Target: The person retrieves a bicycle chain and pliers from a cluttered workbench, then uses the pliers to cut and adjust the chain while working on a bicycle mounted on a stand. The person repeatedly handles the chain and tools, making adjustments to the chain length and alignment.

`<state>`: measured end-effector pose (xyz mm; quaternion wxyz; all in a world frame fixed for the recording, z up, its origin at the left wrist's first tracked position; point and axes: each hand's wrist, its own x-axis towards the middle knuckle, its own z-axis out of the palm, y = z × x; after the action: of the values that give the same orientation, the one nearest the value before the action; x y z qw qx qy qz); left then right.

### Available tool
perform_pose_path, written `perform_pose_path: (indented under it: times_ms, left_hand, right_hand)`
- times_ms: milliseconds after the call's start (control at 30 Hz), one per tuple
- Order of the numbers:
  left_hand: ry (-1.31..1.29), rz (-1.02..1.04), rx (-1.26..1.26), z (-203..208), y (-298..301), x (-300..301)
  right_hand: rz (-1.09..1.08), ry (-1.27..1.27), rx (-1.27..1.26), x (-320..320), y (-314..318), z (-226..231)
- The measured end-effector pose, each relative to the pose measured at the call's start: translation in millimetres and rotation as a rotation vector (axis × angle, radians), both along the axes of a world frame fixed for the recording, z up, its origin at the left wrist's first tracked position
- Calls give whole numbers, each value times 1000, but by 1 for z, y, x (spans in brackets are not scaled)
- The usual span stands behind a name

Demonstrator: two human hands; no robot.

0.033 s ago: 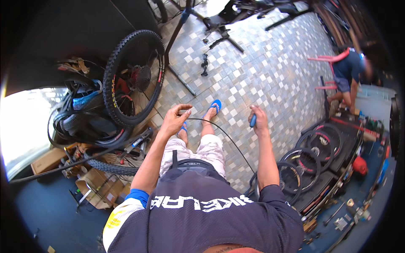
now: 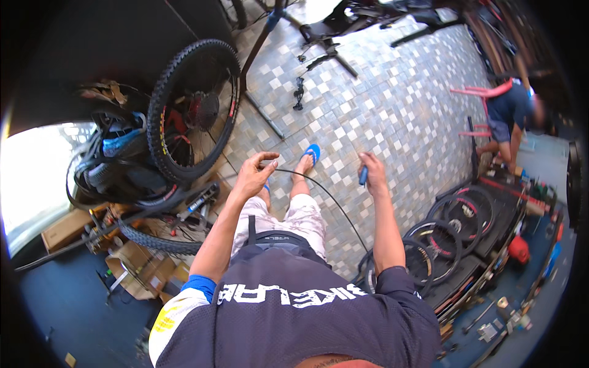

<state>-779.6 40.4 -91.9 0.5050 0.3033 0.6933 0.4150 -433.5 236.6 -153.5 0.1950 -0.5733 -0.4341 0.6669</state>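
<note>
My left hand (image 2: 251, 175) is closed, thumb and fingers pinching one end of a thin black cable (image 2: 328, 191). From there the cable arcs over my knees and drops behind my right forearm, where its other end is hidden. My right hand (image 2: 375, 176) is wrapped round a small tool with a blue handle (image 2: 363, 176); its working tip is too fine or hidden to make out. Both hands are held apart at about the same height, above the tiled floor and my blue flip-flops (image 2: 313, 154).
At the left a mountain bike wheel (image 2: 161, 116) stands beside a dark wall, with cardboard boxes (image 2: 141, 270) below. A repair stand leg (image 2: 264, 115) rests on the floor ahead. Several wheels (image 2: 438, 239) lie at the right, near a cluttered bench. Another person (image 2: 509, 110) bends by a red chair.
My right hand and the blue handle have shifted very slightly left and turned a little. My left hand still grips the cable in nearly the same place.
</note>
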Motion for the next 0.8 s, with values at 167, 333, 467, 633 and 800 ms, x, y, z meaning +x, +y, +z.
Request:
perform_pose_path:
  times_ms: [167,333,467,633,800]
  left_hand:
    - [-48,169,-90,-84,39,10]
    - [-207,289,-92,-169,86,22]
    - [-342,280,-176,-241,113,-1]
    - [-429,430,-292,-323,107,-35]
    - [-427,450,-432,-359,89,-67]
  right_hand:
    - [631,-440,140,-72,76,-107]
    - [987,-760,269,-158,131,-218]
    - [979,-811,275,-208,167,-340]
    - [701,-887,168,-248,196,-495]
    - [506,-867,107,-263,217,-628]
